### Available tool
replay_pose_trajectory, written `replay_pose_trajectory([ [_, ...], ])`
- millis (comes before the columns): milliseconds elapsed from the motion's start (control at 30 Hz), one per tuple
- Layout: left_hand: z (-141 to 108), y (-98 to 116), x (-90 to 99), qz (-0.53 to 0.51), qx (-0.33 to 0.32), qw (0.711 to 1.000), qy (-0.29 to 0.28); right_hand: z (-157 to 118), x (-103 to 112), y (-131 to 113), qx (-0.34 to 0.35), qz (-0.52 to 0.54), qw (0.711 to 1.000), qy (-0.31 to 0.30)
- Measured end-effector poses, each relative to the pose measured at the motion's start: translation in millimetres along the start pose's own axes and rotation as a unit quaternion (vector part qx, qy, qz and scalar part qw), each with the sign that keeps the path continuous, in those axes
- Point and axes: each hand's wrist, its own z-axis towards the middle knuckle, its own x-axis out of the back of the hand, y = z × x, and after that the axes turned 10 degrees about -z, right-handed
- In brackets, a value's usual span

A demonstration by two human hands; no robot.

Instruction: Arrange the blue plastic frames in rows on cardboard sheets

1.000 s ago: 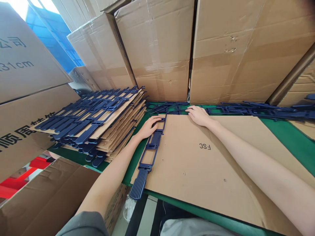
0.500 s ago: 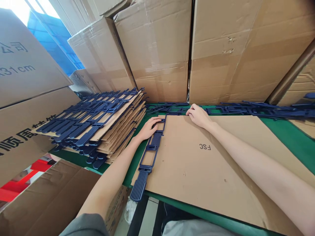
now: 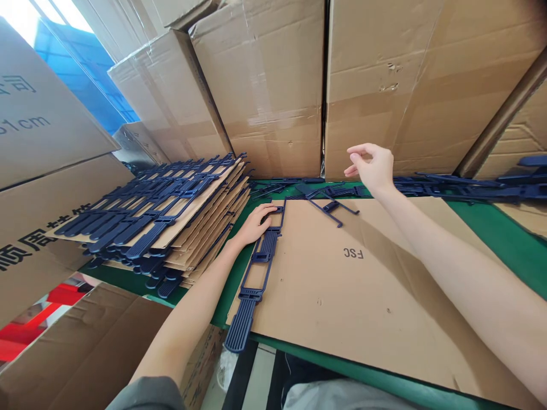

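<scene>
A brown cardboard sheet point(image 3: 325, 262) printed "FSC" lies in front of me. Along its left edge runs a dark blue plastic strip point(image 3: 256, 270) with rectangular openings and a ribbed rounded end overhanging the near edge. My left hand point(image 3: 256, 224) has its fingers curled over the far end of this strip; its fingertips are partly hidden. My right hand point(image 3: 374, 169) is raised above the sheet's far edge, fingers bent and apart, with nothing visible in them. Below and left of it, a two-pronged blue plastic piece point(image 3: 329, 206) lies across the far edge.
To my left stands a stack of cardboard sheets point(image 3: 205, 228) carrying many blue strips. Loose blue plastic pieces point(image 3: 431, 185) lie along the back of the green table point(image 3: 478, 228). Large cardboard boxes point(image 3: 265, 91) wall off the back; an open box point(image 3: 81, 341) stands low at left.
My right hand has lifted from the far edge, up and to the right. The two-pronged piece now reaches onto the sheet. My left hand stays at the strip; the view shifts slightly.
</scene>
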Motion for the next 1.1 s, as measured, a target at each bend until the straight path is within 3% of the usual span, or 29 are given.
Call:
replay_pose_trajectory([
  [167, 0, 2, 1.1, 0.003, 0.004, 1.0, -0.001, 2, 12, -8, -0.074, 0.004, 0.969, -0.235],
  [333, 0, 0, 1.1, 0.003, 0.003, 1.0, -0.004, -7, -4, -1, 0.022, -0.206, 0.907, -0.367],
  [433, 0, -1, 0.9, 0.003, 0.003, 1.0, -0.004, -10, -7, -4, 0.055, -0.253, 0.86, -0.44],
  [667, 0, 0, 1.6, 0.001, 0.003, 1.0, -0.005, -17, -14, -22, 0.105, -0.277, 0.784, -0.545],
  [800, 0, -3, 1.6, 0.002, 0.001, 1.0, -0.005, -26, -23, -35, 0.139, -0.303, 0.776, -0.535],
  [900, 0, -5, 1.3, 0.001, -0.003, 1.0, -0.006, -30, -15, -54, 0.118, -0.225, 0.789, -0.559],
  [1033, 0, -5, 1.2, -0.001, -0.006, 1.0, -0.005, -27, 6, -75, 0.068, 0.017, 0.817, -0.572],
  [1100, 0, -4, 1.3, -0.002, -0.006, 1.0, -0.004, -23, 12, -75, 0.026, 0.138, 0.815, -0.562],
])
